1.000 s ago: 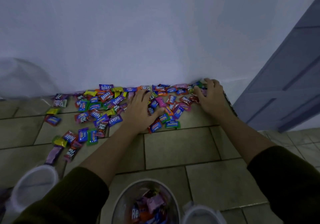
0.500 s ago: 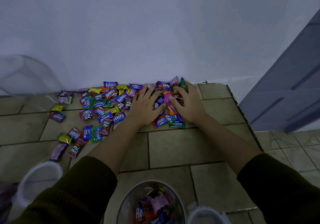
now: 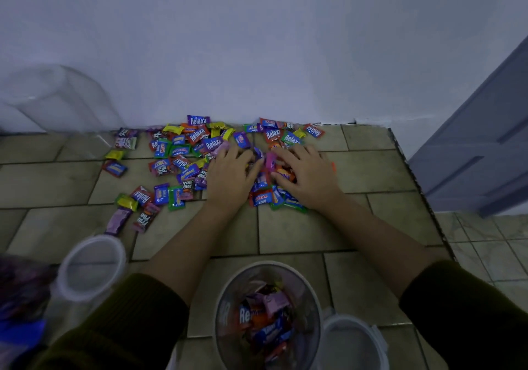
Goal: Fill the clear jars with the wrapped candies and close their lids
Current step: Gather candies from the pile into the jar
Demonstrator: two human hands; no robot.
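A heap of wrapped candies (image 3: 183, 152) in many colours lies on the tiled floor against the white wall. My left hand (image 3: 228, 175) and my right hand (image 3: 307, 174) rest palm down on the heap, fingers curled together over a small bunch of candies between them. An open clear jar (image 3: 223, 298) stands at the bottom middle, partly filled with candies. A second clear jar (image 3: 91, 266) with a white rim stands at the bottom left. A white-rimmed lid or jar (image 3: 354, 341) sits at the bottom right.
A large clear container (image 3: 57, 101) stands by the wall at the far left. A grey door (image 3: 480, 146) is at the right, past the raised floor's dark edge (image 3: 414, 181). A blurred candy bag (image 3: 20, 292) lies at the lower left.
My right hand has swept left from the far right end of the heap, pushing candies toward my left hand. Both hands are now close together over a gathered bunch.
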